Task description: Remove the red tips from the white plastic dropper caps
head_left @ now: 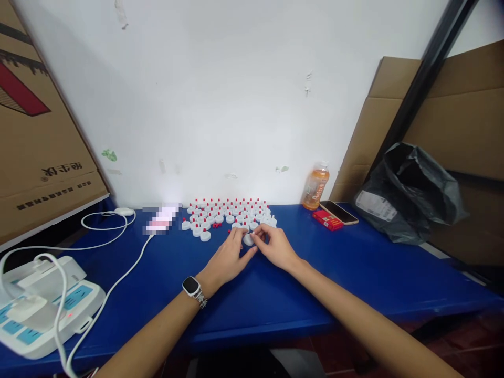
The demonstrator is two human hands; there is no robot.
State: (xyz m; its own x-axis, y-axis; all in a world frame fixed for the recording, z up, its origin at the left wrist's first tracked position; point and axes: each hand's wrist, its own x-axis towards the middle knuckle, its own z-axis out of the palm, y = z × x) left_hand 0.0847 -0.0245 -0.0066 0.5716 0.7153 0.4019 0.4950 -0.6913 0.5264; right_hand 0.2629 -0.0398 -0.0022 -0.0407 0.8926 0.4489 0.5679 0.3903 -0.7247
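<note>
Here both hands (252, 247) pinch one white cap (248, 239); bottle (315, 187) holds orange drink.

Right of my fingers I see an orange bottle (315, 187), phone (338, 212), red box (327, 220); far left, a power strip (43, 310).

Blurred patch (161, 219) beside the white caps (228, 212)
</note>
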